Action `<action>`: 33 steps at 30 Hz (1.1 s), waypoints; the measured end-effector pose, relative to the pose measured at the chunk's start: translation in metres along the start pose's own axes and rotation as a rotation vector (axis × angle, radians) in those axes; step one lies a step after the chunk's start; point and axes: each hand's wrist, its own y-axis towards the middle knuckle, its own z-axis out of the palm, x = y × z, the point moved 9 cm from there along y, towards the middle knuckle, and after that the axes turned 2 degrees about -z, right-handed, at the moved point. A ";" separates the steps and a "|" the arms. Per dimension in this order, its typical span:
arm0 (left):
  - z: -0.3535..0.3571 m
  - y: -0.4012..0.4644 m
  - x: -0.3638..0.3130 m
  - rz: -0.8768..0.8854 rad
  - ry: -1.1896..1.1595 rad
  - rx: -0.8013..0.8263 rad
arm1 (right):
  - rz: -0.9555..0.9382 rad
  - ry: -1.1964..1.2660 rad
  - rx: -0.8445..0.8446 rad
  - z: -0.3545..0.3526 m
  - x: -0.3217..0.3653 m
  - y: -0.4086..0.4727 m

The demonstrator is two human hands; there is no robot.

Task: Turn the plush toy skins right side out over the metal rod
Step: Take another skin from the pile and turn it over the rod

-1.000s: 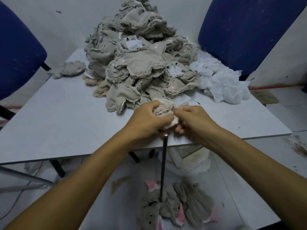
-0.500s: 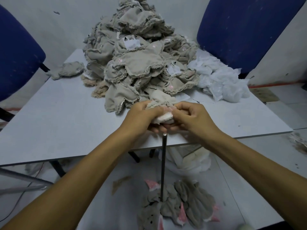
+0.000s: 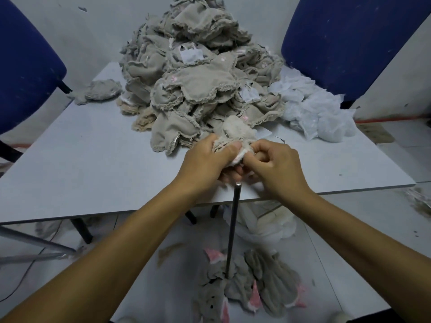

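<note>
Skin point(image 3: 235, 136) pinched by both hands — rod point(image 3: 234, 220) below, pile point(image 3: 198, 78) behind.

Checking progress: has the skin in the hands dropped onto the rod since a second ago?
No. The skin is still bunched in both hands just above the rod's bare tip; it has shifted slightly toward the pile, not down.
</note>
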 end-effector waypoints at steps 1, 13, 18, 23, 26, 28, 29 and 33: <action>-0.001 -0.003 -0.003 0.025 0.061 -0.036 | 0.013 0.011 -0.013 0.000 -0.001 0.001; -0.001 0.003 -0.016 0.180 0.367 -0.110 | 0.306 0.168 -0.022 0.005 -0.027 0.012; -0.006 0.008 0.001 0.059 0.098 0.149 | 0.289 0.224 0.101 0.009 -0.022 0.014; 0.011 0.006 0.018 -0.158 -0.240 0.227 | 0.298 0.373 0.239 0.019 -0.012 0.000; 0.010 0.008 0.018 -0.151 -0.322 0.133 | 0.354 0.423 0.224 0.025 -0.012 -0.010; 0.003 0.010 0.020 -0.160 -0.314 0.075 | 0.362 0.442 0.293 0.030 -0.010 -0.014; -0.002 0.011 0.023 -0.170 -0.298 0.041 | 0.363 0.499 0.349 0.034 -0.007 -0.015; -0.014 0.013 0.028 -0.162 -0.246 -0.109 | 0.276 0.428 0.425 0.043 -0.003 -0.020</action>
